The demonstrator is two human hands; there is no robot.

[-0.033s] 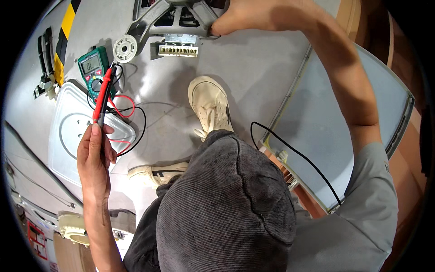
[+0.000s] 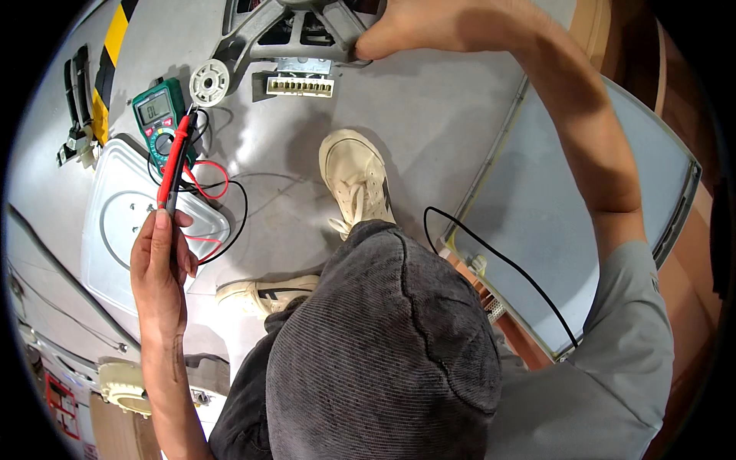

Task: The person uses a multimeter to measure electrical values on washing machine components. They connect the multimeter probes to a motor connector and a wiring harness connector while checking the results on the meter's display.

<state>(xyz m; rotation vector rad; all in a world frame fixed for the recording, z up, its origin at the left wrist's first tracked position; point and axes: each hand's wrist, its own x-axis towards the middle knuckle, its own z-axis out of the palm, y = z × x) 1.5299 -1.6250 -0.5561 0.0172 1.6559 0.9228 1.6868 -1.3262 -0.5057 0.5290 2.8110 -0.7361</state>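
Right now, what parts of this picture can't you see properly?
All in the head view:
- The grey metal motor part is cut off by the top edge.
- The right hand covers the spot it grips; its fingertips run off the top edge.
- The probe tips are too small to tell apart from the green meter behind them.
- The left hand hides the probe handles' ends.
- The grey knee hides the floor beneath it.
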